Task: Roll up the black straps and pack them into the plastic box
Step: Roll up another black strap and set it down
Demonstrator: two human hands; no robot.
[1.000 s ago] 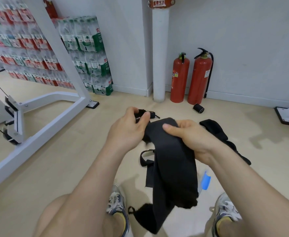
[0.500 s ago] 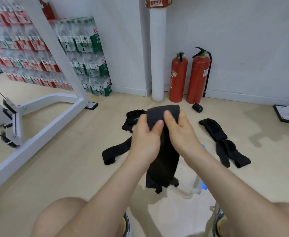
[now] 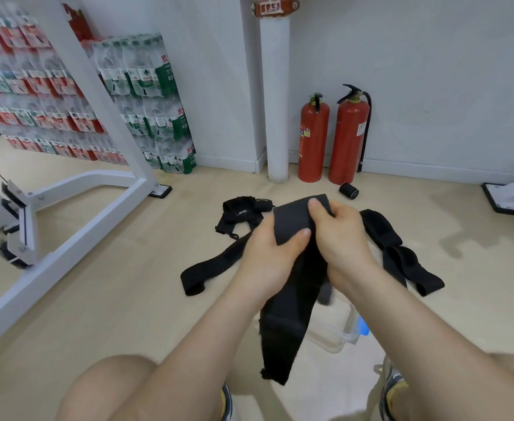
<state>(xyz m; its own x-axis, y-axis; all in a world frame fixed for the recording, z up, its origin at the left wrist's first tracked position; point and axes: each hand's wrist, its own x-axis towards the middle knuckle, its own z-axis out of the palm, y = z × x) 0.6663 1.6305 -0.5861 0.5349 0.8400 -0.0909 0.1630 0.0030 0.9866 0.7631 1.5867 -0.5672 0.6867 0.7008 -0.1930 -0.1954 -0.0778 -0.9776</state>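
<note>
A wide black strap [image 3: 289,302] hangs in front of me, its top end folded over. My left hand [image 3: 267,253] pinches that top end with the thumb on the front. My right hand [image 3: 337,235] grips the fold from the right, fingers over its upper edge. The strap's tail dangles above the clear plastic box [image 3: 331,332] with a blue latch, on the floor between my feet. A second black strap [image 3: 216,262] lies on the floor to the left, a third black strap [image 3: 395,250] to the right. A rolled black strap [image 3: 349,190] sits by the extinguishers.
Two red fire extinguishers [image 3: 331,138] stand against the back wall beside a white pipe [image 3: 275,95]. A white gym machine frame [image 3: 76,189] runs along the left. Stacked packs of bottled water [image 3: 146,104] line the left wall. Another white machine foot [image 3: 505,199] is at right.
The strap's top end has been folded further over. The tail now hangs lower, over the box. My hands stay close together at the fold.
</note>
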